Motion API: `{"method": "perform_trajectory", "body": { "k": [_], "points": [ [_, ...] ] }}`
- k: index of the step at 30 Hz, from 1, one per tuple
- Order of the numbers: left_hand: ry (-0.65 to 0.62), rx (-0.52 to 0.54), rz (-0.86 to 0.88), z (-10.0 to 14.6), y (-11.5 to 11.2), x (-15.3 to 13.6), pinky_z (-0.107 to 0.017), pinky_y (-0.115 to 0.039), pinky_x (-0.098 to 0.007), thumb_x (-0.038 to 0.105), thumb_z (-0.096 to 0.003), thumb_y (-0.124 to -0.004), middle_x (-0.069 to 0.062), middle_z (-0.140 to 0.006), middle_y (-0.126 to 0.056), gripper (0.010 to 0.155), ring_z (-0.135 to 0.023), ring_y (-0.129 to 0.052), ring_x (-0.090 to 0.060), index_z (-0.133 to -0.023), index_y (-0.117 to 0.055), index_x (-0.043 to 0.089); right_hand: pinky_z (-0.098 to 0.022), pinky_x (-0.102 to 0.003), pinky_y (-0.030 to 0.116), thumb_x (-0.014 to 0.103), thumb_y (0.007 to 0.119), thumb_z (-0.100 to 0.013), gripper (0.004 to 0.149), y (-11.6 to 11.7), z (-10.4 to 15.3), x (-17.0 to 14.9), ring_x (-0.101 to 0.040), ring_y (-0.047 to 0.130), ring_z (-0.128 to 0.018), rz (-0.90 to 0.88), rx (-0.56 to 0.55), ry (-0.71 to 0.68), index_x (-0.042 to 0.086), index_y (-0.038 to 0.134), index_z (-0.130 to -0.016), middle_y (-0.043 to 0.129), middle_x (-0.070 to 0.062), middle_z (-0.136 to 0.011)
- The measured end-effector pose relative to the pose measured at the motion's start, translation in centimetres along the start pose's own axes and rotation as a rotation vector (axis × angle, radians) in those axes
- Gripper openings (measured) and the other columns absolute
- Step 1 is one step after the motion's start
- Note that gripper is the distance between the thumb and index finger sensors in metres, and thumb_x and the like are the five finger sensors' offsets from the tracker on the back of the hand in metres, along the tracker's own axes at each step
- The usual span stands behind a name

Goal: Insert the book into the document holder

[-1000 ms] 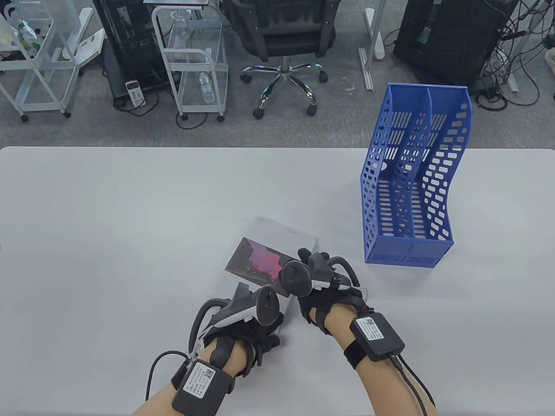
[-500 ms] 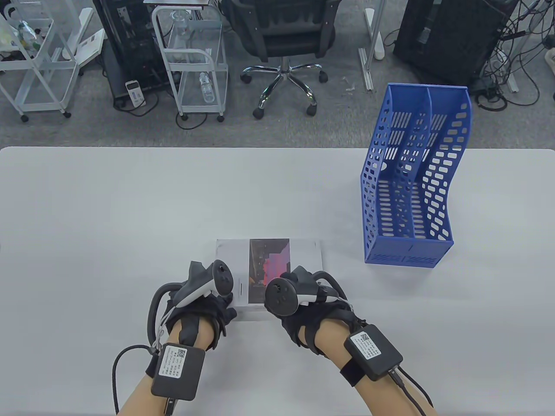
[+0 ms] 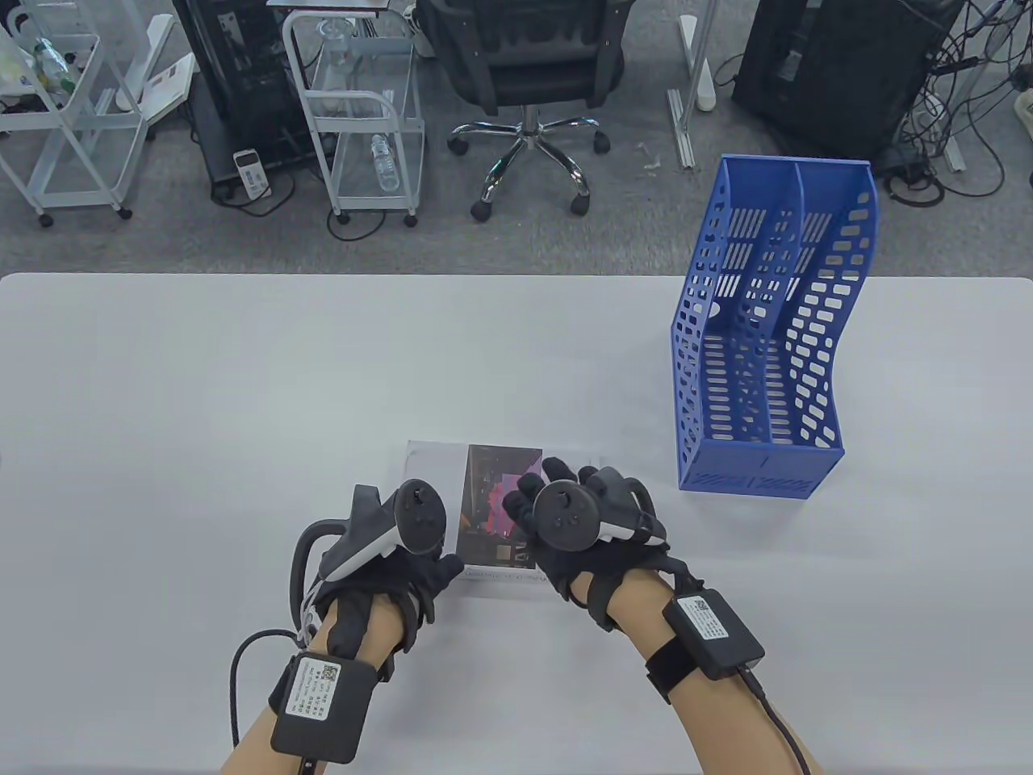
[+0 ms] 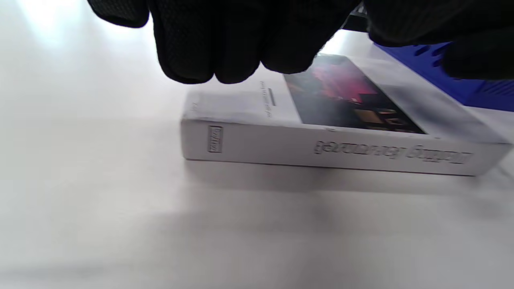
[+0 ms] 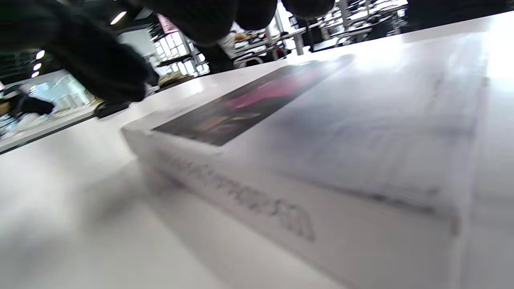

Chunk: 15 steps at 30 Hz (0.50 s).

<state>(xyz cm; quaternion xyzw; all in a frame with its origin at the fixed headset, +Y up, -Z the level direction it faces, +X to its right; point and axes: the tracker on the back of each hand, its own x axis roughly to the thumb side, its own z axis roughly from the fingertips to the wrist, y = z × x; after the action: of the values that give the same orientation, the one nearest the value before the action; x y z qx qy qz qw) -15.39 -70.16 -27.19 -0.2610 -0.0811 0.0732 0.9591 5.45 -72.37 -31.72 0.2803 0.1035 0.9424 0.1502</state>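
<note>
A white book [image 3: 487, 500] with a dark pink picture on its cover lies flat near the table's front, spine toward me. It also shows in the left wrist view [image 4: 321, 116] and the right wrist view [image 5: 305, 132]. My left hand [image 3: 428, 557] is at the book's near left corner, thumb at its edge; its curled fingers [image 4: 209, 48] hang just over the cover. My right hand [image 3: 537, 492] reaches over the book's right half, fingers [image 5: 100, 68] spread above the cover. The blue document holder [image 3: 767, 339] stands empty at the right, apart from the book.
The white table [image 3: 242, 387] extends to the left and behind the book. Beyond its far edge are an office chair [image 3: 524, 73], white carts [image 3: 355, 121] and cables on the floor.
The book has turned from a diagonal to square with the table's front edge. My left hand moved to its left corner. My right hand then slid forward over the cover.
</note>
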Motion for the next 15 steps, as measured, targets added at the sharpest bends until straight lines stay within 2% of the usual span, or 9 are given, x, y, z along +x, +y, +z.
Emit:
{"method": "perform_trajectory", "body": {
  "k": [3,4,6,9,12,15],
  "points": [
    [-0.049,-0.132,0.109,-0.9,-1.7,0.5,-0.070,-0.059,-0.056,0.066,-0.0399,-0.065,-0.003,-0.104,-0.077,0.070,-0.095,-0.084,-0.033,-0.099,-0.071,0.029,-0.060,-0.075,0.029,0.040,0.073,-0.045,0.065,0.9,-0.6,-2.3,-0.055,0.025,-0.094,-0.038,0.044,0.110,0.011,0.049,-0.098,0.038,-0.021,-0.107],
    [-0.058,-0.160,0.130,-1.1,-2.1,0.6,-0.070,-0.058,-0.057,0.066,-0.0399,-0.065,-0.006,-0.104,-0.071,0.071,-0.096,-0.082,-0.035,-0.100,-0.067,0.027,-0.060,-0.075,0.028,0.040,0.073,-0.045,0.065,1.3,-0.7,-3.0,-0.055,0.024,-0.094,-0.045,0.061,0.137,0.011,0.048,-0.098,0.036,-0.020,-0.107],
    [-0.064,-0.114,0.118,-1.0,-1.9,0.8,-0.069,-0.059,-0.057,0.065,-0.0399,-0.065,-0.007,-0.103,-0.074,0.072,-0.093,-0.085,-0.035,-0.101,-0.065,0.027,-0.059,-0.075,0.028,0.042,0.073,-0.045,0.067,1.8,-0.6,-3.6,-0.054,0.023,-0.094,-0.030,0.087,0.159,0.011,0.046,-0.099,0.035,-0.020,-0.107],
    [-0.068,-0.121,0.104,-0.7,-1.6,0.9,-0.066,-0.064,-0.056,0.065,-0.0399,-0.065,-0.006,-0.097,-0.084,0.071,-0.086,-0.093,-0.034,-0.098,-0.071,0.025,-0.059,-0.075,0.027,0.043,0.072,-0.046,0.068,2.0,-0.5,-3.8,-0.054,0.023,-0.094,-0.007,0.099,0.162,0.013,0.043,-0.099,0.032,-0.019,-0.108],
    [-0.060,-0.196,0.104,-0.8,-2.5,1.2,-0.065,-0.066,-0.056,0.066,-0.0400,-0.065,-0.006,-0.096,-0.086,0.072,-0.084,-0.094,-0.034,-0.099,-0.070,0.025,-0.059,-0.075,0.027,0.043,0.072,-0.046,0.069,2.1,-0.5,-3.5,-0.054,0.022,-0.094,-0.004,0.101,0.167,0.011,0.043,-0.099,0.032,-0.020,-0.107],
    [-0.064,-0.229,0.119,-1.2,-3.2,1.1,-0.067,-0.063,-0.056,0.066,-0.0399,-0.065,-0.006,-0.101,-0.079,0.073,-0.091,-0.088,-0.035,-0.101,-0.063,0.026,-0.059,-0.074,0.028,0.044,0.072,-0.045,0.068,2.0,-0.4,-3.3,-0.053,0.023,-0.094,0.018,0.100,0.164,0.011,0.043,-0.099,0.034,-0.021,-0.107]
  ]
}}
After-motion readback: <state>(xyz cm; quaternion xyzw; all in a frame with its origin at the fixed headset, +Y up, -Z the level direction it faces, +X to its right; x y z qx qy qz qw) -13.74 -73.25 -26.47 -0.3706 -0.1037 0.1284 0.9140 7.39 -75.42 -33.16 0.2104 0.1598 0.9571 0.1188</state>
